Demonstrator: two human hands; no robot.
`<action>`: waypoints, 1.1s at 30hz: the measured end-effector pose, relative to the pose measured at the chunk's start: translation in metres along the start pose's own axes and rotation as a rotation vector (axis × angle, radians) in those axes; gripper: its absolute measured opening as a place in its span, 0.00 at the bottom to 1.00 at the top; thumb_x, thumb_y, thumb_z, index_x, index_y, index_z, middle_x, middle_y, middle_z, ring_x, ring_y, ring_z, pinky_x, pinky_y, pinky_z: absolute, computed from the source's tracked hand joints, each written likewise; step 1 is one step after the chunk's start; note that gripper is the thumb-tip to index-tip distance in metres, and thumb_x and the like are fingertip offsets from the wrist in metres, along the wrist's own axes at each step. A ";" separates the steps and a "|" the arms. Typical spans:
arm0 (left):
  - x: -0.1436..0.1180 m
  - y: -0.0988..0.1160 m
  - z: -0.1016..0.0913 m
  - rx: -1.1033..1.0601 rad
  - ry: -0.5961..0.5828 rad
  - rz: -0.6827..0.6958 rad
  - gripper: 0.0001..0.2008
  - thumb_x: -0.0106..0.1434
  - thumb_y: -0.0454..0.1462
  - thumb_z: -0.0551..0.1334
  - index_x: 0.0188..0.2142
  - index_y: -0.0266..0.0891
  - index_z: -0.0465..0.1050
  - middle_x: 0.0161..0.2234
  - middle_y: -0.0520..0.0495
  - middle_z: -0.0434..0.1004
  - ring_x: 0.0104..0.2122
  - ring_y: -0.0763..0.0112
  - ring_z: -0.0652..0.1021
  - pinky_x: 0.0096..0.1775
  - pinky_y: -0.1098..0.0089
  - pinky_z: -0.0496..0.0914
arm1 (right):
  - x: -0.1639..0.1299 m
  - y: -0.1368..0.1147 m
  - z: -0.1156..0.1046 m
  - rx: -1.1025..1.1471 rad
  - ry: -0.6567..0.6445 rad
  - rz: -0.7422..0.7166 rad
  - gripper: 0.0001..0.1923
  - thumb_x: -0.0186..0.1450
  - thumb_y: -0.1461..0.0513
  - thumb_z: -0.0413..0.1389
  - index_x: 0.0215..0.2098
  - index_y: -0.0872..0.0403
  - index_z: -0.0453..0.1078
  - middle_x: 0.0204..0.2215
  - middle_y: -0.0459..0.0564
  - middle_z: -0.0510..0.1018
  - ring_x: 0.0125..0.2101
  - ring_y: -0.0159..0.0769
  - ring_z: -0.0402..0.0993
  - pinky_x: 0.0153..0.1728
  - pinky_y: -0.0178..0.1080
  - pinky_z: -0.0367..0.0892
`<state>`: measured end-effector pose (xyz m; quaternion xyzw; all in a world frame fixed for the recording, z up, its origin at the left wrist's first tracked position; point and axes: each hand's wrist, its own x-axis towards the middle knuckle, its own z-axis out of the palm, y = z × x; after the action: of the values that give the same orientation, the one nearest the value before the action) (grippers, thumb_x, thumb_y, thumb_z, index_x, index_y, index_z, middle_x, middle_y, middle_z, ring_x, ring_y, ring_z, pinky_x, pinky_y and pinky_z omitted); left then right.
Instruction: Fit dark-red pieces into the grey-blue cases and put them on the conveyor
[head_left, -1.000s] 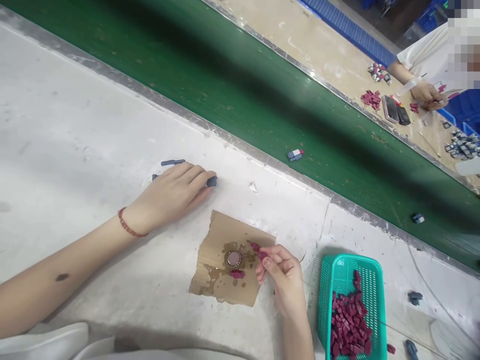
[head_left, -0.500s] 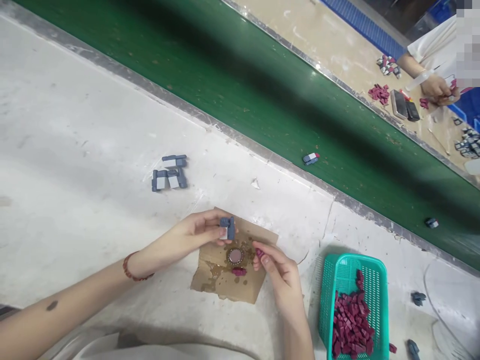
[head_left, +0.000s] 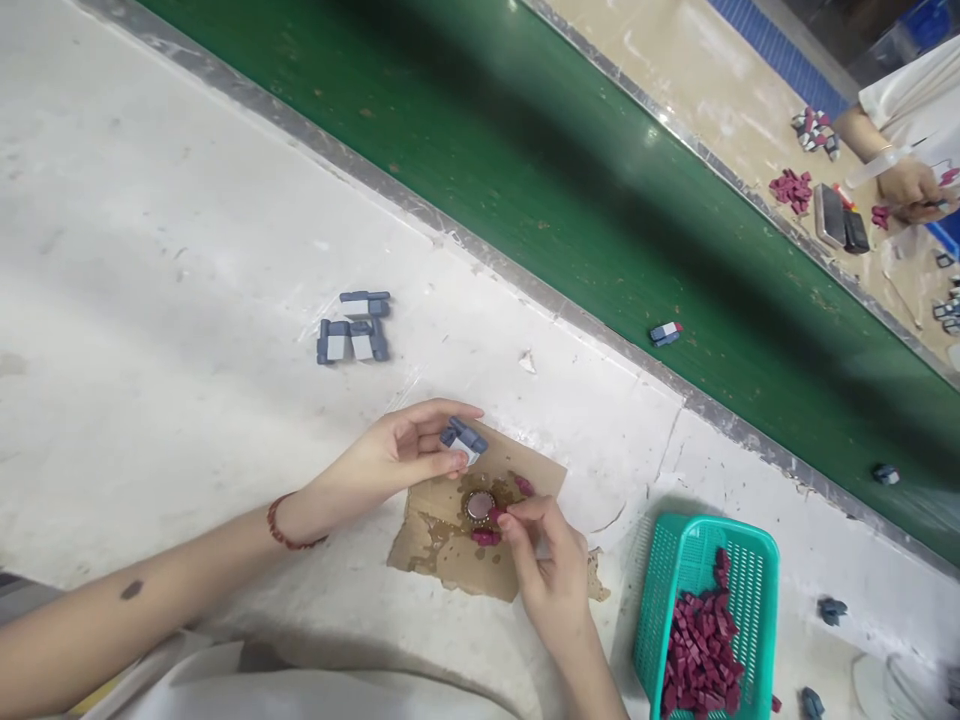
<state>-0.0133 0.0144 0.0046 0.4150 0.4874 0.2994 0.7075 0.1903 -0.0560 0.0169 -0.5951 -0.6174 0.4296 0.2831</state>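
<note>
My left hand [head_left: 424,445] is closed on a small blue-grey and white plastic toy part [head_left: 465,438], held above the cardboard's upper left. Between the thumb and fingers of my right hand [head_left: 546,555] is a small maroon plastic piece [head_left: 496,515], at the edge of a round bottle cap [head_left: 480,506] with brownish contents. The cap stands on a torn, wet-stained piece of cardboard [head_left: 427,500]. One maroon piece [head_left: 486,538] lies just below the cap and another maroon piece [head_left: 523,485] to its upper right.
Several blue-grey and white parts [head_left: 352,330] lie on the white table at left. A green basket [head_left: 766,600] of maroon pieces [head_left: 701,650] stands at right. Beyond runs a green conveyor belt [head_left: 450,150] carrying small parts [head_left: 665,333]. Across it, a co-worker's hands [head_left: 911,188] work.
My right hand has moved down and left, bringing the maroon piece to the cap's edge. The part in my left hand has been turned. The whole view has shifted slightly.
</note>
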 end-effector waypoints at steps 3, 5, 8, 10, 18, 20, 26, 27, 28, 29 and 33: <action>0.000 -0.001 -0.001 -0.023 -0.060 -0.019 0.21 0.55 0.41 0.68 0.48 0.41 0.72 0.37 0.46 0.78 0.32 0.66 0.79 0.34 0.68 0.76 | 0.005 0.001 0.004 -0.189 -0.026 -0.223 0.10 0.71 0.64 0.48 0.32 0.51 0.65 0.25 0.47 0.75 0.25 0.34 0.71 0.28 0.35 0.67; 0.000 -0.001 0.000 -0.020 -0.107 -0.057 0.21 0.54 0.40 0.69 0.47 0.40 0.72 0.36 0.46 0.78 0.30 0.68 0.78 0.31 0.70 0.75 | 0.007 0.002 0.008 -0.319 -0.041 -0.345 0.12 0.71 0.66 0.45 0.30 0.51 0.63 0.23 0.47 0.73 0.24 0.34 0.68 0.26 0.35 0.65; -0.001 -0.001 0.001 0.000 -0.121 -0.079 0.19 0.55 0.39 0.68 0.46 0.38 0.73 0.36 0.46 0.78 0.27 0.70 0.77 0.28 0.72 0.74 | 0.009 0.000 0.013 -0.475 -0.036 -0.437 0.15 0.72 0.68 0.43 0.27 0.51 0.60 0.20 0.46 0.69 0.21 0.35 0.63 0.22 0.36 0.60; -0.001 -0.001 0.002 0.023 -0.085 -0.022 0.16 0.56 0.39 0.67 0.44 0.39 0.75 0.39 0.45 0.78 0.31 0.69 0.78 0.30 0.73 0.75 | 0.009 -0.002 0.015 -0.524 -0.036 -0.450 0.16 0.72 0.68 0.42 0.26 0.51 0.59 0.19 0.45 0.67 0.21 0.35 0.62 0.21 0.36 0.59; -0.007 -0.005 0.004 0.258 -0.046 0.149 0.11 0.66 0.42 0.58 0.36 0.37 0.75 0.28 0.49 0.78 0.22 0.73 0.75 0.23 0.76 0.71 | 0.009 -0.007 0.016 -0.520 -0.030 -0.378 0.15 0.72 0.68 0.42 0.28 0.51 0.60 0.20 0.45 0.69 0.21 0.34 0.64 0.22 0.35 0.60; -0.008 -0.006 0.004 0.289 -0.078 0.177 0.12 0.68 0.41 0.55 0.35 0.36 0.73 0.24 0.50 0.76 0.19 0.75 0.73 0.21 0.77 0.69 | 0.009 -0.006 0.015 -0.450 -0.052 -0.340 0.15 0.72 0.67 0.42 0.28 0.51 0.60 0.20 0.45 0.69 0.21 0.34 0.65 0.22 0.34 0.60; -0.007 -0.012 0.003 0.501 -0.105 0.401 0.11 0.71 0.38 0.53 0.45 0.38 0.71 0.37 0.45 0.80 0.35 0.68 0.80 0.36 0.72 0.76 | 0.006 0.000 0.008 0.020 0.034 0.047 0.10 0.70 0.61 0.50 0.30 0.51 0.65 0.21 0.43 0.72 0.22 0.31 0.69 0.23 0.32 0.65; -0.006 -0.013 0.003 0.558 -0.098 0.458 0.11 0.71 0.38 0.52 0.46 0.38 0.71 0.40 0.44 0.80 0.38 0.66 0.80 0.39 0.71 0.76 | 0.007 0.000 0.006 0.134 0.077 0.096 0.10 0.70 0.59 0.52 0.30 0.51 0.65 0.21 0.42 0.72 0.21 0.30 0.69 0.23 0.32 0.65; -0.006 -0.014 0.003 0.609 -0.091 0.512 0.11 0.72 0.38 0.52 0.47 0.38 0.71 0.42 0.43 0.80 0.40 0.65 0.80 0.41 0.69 0.75 | 0.008 0.001 0.005 0.250 0.116 0.129 0.11 0.69 0.57 0.53 0.29 0.51 0.65 0.20 0.41 0.71 0.20 0.29 0.68 0.22 0.31 0.64; -0.006 -0.016 0.003 0.653 -0.090 0.562 0.12 0.73 0.38 0.51 0.48 0.38 0.70 0.42 0.42 0.80 0.41 0.65 0.80 0.41 0.69 0.75 | 0.009 0.001 0.005 0.361 0.145 0.150 0.12 0.68 0.56 0.55 0.28 0.51 0.65 0.19 0.40 0.70 0.18 0.28 0.67 0.20 0.31 0.63; -0.005 -0.020 0.006 0.785 -0.132 0.716 0.15 0.74 0.39 0.46 0.47 0.36 0.68 0.38 0.41 0.79 0.36 0.66 0.79 0.37 0.70 0.75 | 0.013 0.002 0.008 0.664 0.202 0.189 0.14 0.65 0.54 0.59 0.27 0.51 0.64 0.17 0.38 0.68 0.15 0.26 0.62 0.16 0.29 0.60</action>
<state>-0.0089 -0.0006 -0.0097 0.8066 0.3452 0.2905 0.3820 0.1828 -0.0446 0.0091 -0.5647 -0.3551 0.5700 0.4797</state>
